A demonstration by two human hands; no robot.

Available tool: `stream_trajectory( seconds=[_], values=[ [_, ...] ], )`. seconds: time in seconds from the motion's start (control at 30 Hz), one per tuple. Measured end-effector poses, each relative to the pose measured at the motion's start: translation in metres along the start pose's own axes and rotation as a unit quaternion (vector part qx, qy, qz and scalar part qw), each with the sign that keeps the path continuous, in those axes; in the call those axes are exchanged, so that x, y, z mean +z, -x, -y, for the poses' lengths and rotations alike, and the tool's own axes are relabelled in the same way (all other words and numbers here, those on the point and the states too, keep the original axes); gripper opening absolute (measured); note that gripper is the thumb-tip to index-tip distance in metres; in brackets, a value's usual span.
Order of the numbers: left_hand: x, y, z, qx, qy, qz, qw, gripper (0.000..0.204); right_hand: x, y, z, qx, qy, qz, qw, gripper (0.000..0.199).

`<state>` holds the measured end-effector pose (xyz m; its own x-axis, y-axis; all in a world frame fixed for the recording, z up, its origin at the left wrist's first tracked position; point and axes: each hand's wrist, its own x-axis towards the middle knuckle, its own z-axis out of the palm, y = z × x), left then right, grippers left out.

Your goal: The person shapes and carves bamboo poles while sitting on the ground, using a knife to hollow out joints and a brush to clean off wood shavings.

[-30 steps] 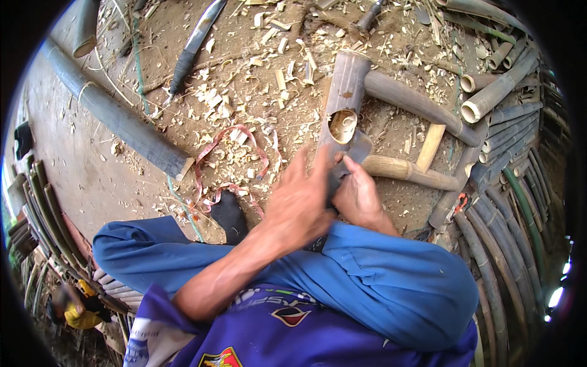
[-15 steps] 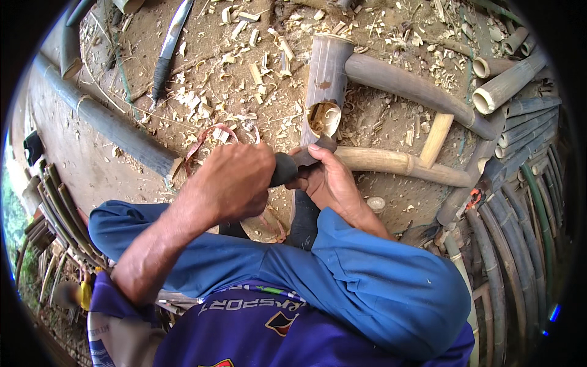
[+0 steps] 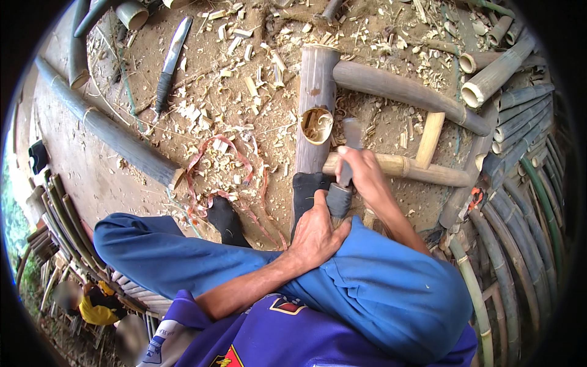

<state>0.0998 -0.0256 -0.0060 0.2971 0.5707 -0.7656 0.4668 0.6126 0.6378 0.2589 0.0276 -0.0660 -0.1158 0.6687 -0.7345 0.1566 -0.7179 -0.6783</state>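
A short knife (image 3: 344, 173) with a dark wrapped grip points away from me, its far end blurred. My left hand (image 3: 315, 235) is closed around the lower end of its handle, close to my right knee. Further up, my right hand (image 3: 365, 174) grips the knife near the base of the blade. Just left of the blade lies a thick grey bamboo piece (image 3: 315, 82) with a round hole (image 3: 317, 126) cut in its side, pale wood showing inside. A paler bamboo rail (image 3: 397, 165) runs right from beside it, partly behind my right hand.
A longer knife (image 3: 170, 64) with a wrapped handle lies on the shaving-strewn ground. A pinkish strap (image 3: 194, 168) curls near my dark-covered foot (image 3: 226, 220). Bamboo poles (image 3: 520, 226) are stacked at right, and one long pole (image 3: 116, 131) lies at left. Another person (image 3: 98, 306) is at lower left.
The knife has swung from lying crosswise to pointing away from me. My left hand has moved right and nearer my body. The round hole is now fully uncovered.
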Motion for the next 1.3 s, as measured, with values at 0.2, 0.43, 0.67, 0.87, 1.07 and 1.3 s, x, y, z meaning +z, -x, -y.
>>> stream_trajectory(
  seconds=[0.2, 0.43, 0.67, 0.87, 1.07, 1.3],
  values=[
    [-0.055, -0.032, -0.053, 0.243, -0.081, -0.019, 0.967, 0.088, -0.033, -0.007, 0.066, -0.175, 0.064, -0.178, 0.966, 0.036],
    [-0.102, 0.012, -0.187, 0.439, 0.36, 0.271, 0.778, 0.118, -0.183, -0.173, 0.15, -0.051, 0.481, -0.337, 0.807, 0.053],
    [-0.08, -0.021, -0.202, 0.472, 0.385, 0.377, 0.698, 0.117, -0.186, -0.229, 0.111, -0.275, 0.579, -0.521, 0.564, 0.049],
    [-0.096, -0.006, -0.178, 0.364, 0.179, 0.071, 0.911, 0.064, -0.046, -0.241, 0.142, -0.139, 0.357, -0.22, 0.897, 0.041],
    [-0.112, -0.051, -0.117, 0.329, -0.144, -0.173, 0.917, 0.061, -0.049, -0.212, 0.137, -0.167, 0.043, -0.231, 0.957, 0.038],
    [-0.07, -0.088, -0.101, 0.589, -0.345, -0.202, 0.703, 0.06, -0.014, 0.051, 0.059, -0.092, -0.499, 0.256, 0.823, 0.064]
  ],
)
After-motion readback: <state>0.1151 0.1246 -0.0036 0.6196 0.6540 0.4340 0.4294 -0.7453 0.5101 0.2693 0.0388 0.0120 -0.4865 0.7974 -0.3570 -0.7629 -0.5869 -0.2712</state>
